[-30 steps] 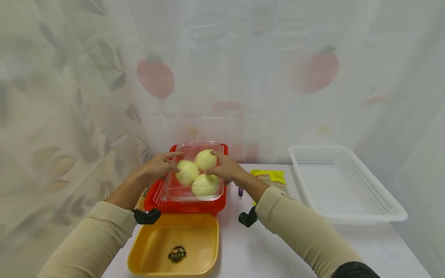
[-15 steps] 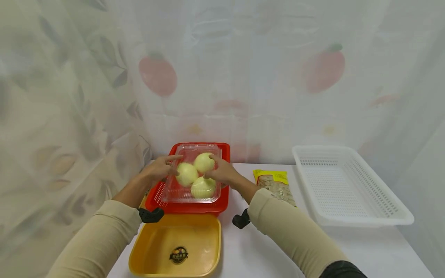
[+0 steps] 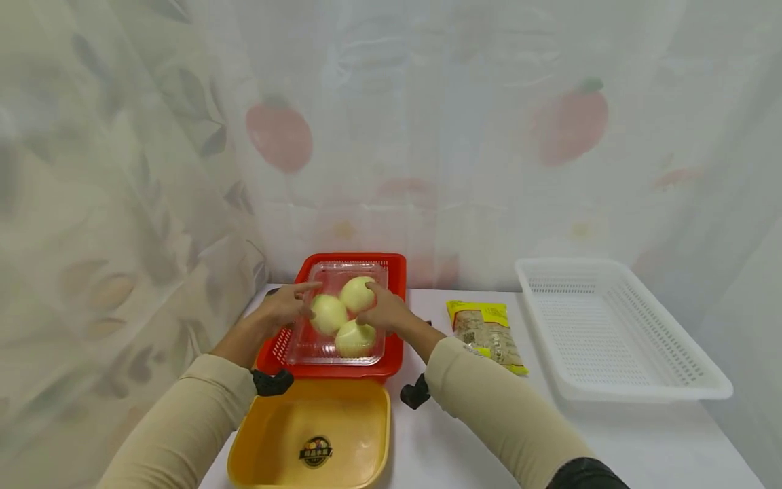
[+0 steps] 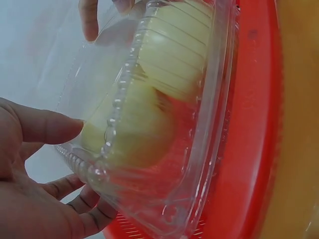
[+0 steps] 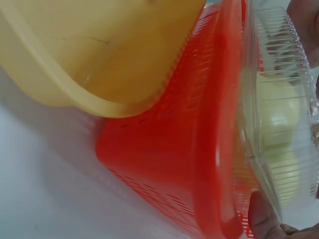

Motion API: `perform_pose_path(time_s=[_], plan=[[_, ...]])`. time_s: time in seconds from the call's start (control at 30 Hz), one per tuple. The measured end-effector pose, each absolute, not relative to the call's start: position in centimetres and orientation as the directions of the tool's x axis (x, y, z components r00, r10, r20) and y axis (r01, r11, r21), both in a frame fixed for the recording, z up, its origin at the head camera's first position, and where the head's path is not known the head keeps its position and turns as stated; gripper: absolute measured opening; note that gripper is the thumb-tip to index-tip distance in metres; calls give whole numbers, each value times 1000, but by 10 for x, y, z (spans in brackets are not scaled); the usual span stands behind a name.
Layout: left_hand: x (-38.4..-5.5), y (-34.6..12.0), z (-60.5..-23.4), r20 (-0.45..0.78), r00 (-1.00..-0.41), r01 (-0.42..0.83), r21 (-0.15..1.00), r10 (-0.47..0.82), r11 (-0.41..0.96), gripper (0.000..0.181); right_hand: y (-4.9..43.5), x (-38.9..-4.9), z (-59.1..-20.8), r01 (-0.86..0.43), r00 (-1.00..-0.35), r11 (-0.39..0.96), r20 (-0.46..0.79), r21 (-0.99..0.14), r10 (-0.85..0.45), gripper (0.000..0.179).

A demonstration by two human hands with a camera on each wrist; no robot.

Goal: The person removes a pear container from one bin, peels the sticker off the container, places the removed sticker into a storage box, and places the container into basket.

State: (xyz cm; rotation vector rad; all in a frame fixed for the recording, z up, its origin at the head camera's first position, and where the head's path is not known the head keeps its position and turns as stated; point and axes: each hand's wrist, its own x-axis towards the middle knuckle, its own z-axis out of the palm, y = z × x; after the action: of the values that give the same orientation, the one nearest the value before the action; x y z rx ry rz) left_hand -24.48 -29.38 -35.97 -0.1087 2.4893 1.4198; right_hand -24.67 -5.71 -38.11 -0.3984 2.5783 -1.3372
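Observation:
Three pale, round peeled onions [image 3: 328, 314] lie inside a clear plastic box [image 3: 307, 348]. This box is over the red basket [image 3: 398, 282], its near edge close to the basket's front rim. My left hand [image 3: 282, 309] grips the box's left side; in the left wrist view its thumb [image 4: 55, 127] presses the top while the other fingers curl beneath the edge. On the opposite side my right hand [image 3: 389, 311] holds the box, and the right wrist view shows a digit [image 5: 260, 211] at its rim. The undersides of both grips are partly hidden.
A yellow basin [image 3: 342, 431] with a round logo stands in front of the red basket. Right of it lies a yellow-topped packet [image 3: 489, 333]. Farther right is a large white perforated tray [image 3: 601, 326]. Patterned curtains [image 3: 427, 136] hang behind and at the left.
Both hands have lowered the plastic box with the onions toward the red basket and slightly nearer me. My right forearm has shifted left, uncovering more of the packet.

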Motion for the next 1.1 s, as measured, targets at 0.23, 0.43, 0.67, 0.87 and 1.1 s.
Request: perform_pose_path(time_s=[0.23,0.43,0.67,0.87,1.1], plan=[[-246,-293,-366,-248,-965,-162,823,89,544,68,-62,-248,-387,-160,-948,595,-46,-788,-316,80],[-249,-294,-372,-240,-968,-159,818,76,553,67,-69,-247,-391,-138,-960,603,-44,-786,-277,81],[-248,-291,-381,-211,-977,-141,766,38,627,69,-78,-247,-398,-98,-969,617,-67,-781,-239,81],[-250,-288,-388,-262,-963,-179,785,57,594,72,-81,-248,-402,-65,-969,643,-105,-763,-222,79],[-253,-289,-398,-308,-948,-212,802,83,558,73,-83,-249,-409,-59,-968,650,-115,-757,-222,79]])
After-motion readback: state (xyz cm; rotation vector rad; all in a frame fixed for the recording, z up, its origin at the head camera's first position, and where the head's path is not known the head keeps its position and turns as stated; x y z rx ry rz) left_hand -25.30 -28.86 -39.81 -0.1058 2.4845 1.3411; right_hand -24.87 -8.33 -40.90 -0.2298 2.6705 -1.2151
